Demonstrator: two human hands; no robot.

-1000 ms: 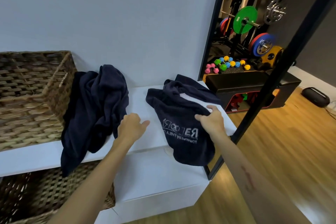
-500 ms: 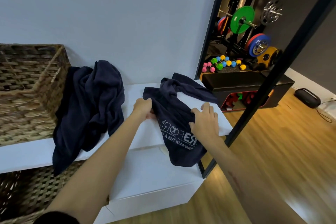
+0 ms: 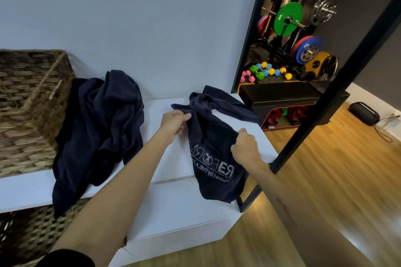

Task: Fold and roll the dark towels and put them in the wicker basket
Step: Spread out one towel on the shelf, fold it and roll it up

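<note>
Both hands held one dark towel [image 3: 213, 136] with pale lettering, which lay crumpled on the white bench [image 3: 165, 158] and hung over its front edge. The left hand [image 3: 174, 122] pinched the towel's upper left edge, fingers curled round the cloth; the right hand [image 3: 245, 147] gripped its right edge in a closed fist. A second dark towel [image 3: 102, 128] lay heaped just beside the wicker basket [image 3: 28, 102], touching its side.
</note>
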